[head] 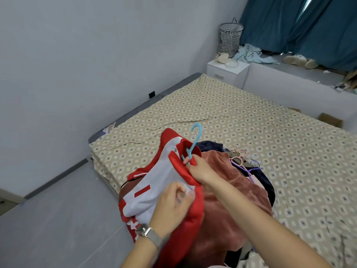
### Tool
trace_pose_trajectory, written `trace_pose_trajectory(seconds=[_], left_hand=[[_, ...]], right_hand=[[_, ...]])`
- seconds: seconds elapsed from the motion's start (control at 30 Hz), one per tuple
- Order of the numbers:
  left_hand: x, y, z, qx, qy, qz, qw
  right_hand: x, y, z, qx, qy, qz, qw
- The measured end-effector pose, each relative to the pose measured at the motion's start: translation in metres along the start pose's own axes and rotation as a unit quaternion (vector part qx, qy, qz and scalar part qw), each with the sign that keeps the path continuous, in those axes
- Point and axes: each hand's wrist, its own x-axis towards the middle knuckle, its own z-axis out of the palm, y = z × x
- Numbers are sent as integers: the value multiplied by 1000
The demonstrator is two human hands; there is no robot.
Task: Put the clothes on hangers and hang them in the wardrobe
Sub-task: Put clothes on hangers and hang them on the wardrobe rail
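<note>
A red and white jersey (154, 182) is held up over the bed's near corner. Out of its red collar sticks the hook of a blue hanger (195, 140). My right hand (201, 169) pinches the collar together with the hanger's neck. Lower down, my left hand (173, 207), with a watch on its wrist, grips the white fabric and red edge. Under the jersey lies a pile of clothes, with a pink-brown velvet garment (231, 192) on top and a dark navy one (210, 147) behind. The hanger's shoulders are hidden inside the jersey.
Spare pink and purple hangers (245, 161) lie on the patterned bed sheet (231, 113) right of the pile. A white nightstand (228, 71) and checked laundry basket (229, 38) stand at the far corner, below teal curtains (301, 24). Grey floor (58, 219) lies to the left.
</note>
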Motion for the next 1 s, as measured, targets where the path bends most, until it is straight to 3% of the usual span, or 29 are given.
trace_pose_trajectory(seconds=[0.07,0.17,0.3,0.4,0.53,0.63,0.77,0.93,1.0], left_hand=[[1,-13,-24,-33,0,-7,999],[11,-36,-69,-10,82,0,997],[41,-52,-129,155,151,89,972],[60,-53,-164,248,86,126,957],[66,-44,-179,231,-41,168,958],[64,-37,-177,185,-24,171,967],[61,-41,-186,188,19,145,971],[60,-66,-215,207,25,126,970],[59,-70,-228,215,16,131,968]], right_hand=[[-6,1,-7,-59,-27,-48,997],[-20,-8,-15,-121,-52,-127,983],[-45,-36,-25,-158,-107,-186,964],[-58,-48,-28,-182,-150,-198,951],[-65,-42,-29,-234,-158,-190,940],[-84,-43,-32,-193,-127,-148,962],[-111,-36,-34,0,-93,-80,992],[-132,-15,-24,-212,-5,-109,971],[-135,-15,-6,-225,49,-130,964]])
